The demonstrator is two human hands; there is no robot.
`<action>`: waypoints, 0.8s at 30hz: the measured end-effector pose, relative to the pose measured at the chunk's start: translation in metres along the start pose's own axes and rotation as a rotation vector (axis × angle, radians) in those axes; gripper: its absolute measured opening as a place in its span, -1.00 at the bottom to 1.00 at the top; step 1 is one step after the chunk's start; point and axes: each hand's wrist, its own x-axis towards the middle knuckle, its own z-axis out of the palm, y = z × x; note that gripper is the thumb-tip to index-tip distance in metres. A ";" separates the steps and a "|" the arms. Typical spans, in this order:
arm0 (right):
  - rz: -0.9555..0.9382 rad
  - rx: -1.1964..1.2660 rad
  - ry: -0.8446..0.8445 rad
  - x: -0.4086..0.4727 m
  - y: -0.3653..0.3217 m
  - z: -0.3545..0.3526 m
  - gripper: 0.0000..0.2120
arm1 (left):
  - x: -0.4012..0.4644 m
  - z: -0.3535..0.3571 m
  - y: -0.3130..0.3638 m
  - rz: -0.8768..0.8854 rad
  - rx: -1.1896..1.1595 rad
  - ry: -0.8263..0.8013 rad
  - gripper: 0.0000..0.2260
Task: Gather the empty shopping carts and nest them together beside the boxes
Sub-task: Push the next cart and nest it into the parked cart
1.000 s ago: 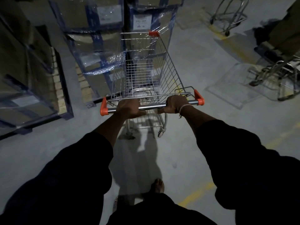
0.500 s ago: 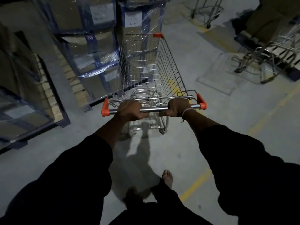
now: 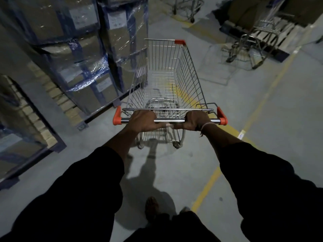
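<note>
Clenching the handle bar, left hand (image 3: 142, 120) and right hand (image 3: 196, 120) grasp the empty cart (image 3: 166, 81), just right of wrapped boxes (image 3: 97, 49); beyond it, other carts (image 3: 251, 41) are cropped and dim.

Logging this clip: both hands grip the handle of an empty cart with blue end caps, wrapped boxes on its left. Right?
Not quite. The head view shows the end caps are orange-red, not blue. Both hands, left and right, grip the empty cart's handle; wrapped boxes stand left.

Far cart (image 3: 187, 7) cut off by top edge; box labels (image 3: 83, 16) unreadable (dim, upper left).
</note>
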 end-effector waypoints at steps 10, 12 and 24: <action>0.188 0.045 0.004 -0.090 0.044 0.040 -0.28 | -0.015 0.023 0.073 0.132 0.029 -0.126 -0.48; 0.230 0.059 0.015 -0.112 0.053 0.050 -0.27 | -0.020 0.027 0.088 0.169 0.041 -0.135 -0.53; 0.467 0.133 0.040 -0.263 0.094 0.108 -0.26 | -0.068 0.060 0.201 0.453 0.098 -0.177 -0.60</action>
